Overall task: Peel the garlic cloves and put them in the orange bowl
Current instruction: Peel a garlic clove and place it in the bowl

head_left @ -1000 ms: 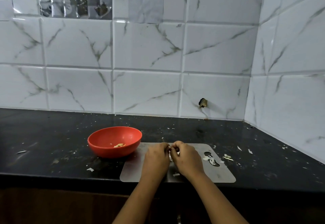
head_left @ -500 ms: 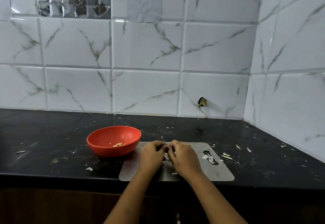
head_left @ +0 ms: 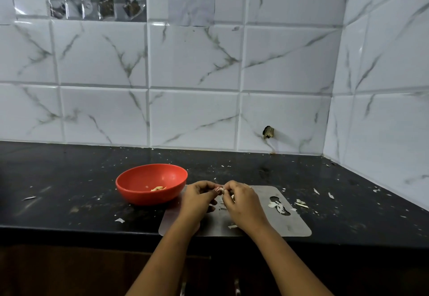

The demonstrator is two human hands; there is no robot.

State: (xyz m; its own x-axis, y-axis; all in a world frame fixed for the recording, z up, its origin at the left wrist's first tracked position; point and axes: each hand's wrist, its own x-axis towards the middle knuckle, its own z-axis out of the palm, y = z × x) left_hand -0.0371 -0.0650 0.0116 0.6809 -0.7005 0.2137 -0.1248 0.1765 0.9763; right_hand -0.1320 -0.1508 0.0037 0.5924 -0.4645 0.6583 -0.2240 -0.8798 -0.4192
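The garlic clove is tiny and pale with a pinkish bit of skin on it. It's held right between the two hands, up off the board. Both grips are tight little pinches. The left hand has its fingertips curled onto the clove's left end, and the right hand pinches the right end with its fingers bent in.

The hands hover over the left half of a thin grey cutting board lying flat at the front edge of the counter. The orange bowl sits just left of the board. It might be touching the board's corner, can't tell. There are a few yellowish peeled cloves in the bottom. White skin scraps lie around the board's handle hole and are scattered over the black counter.
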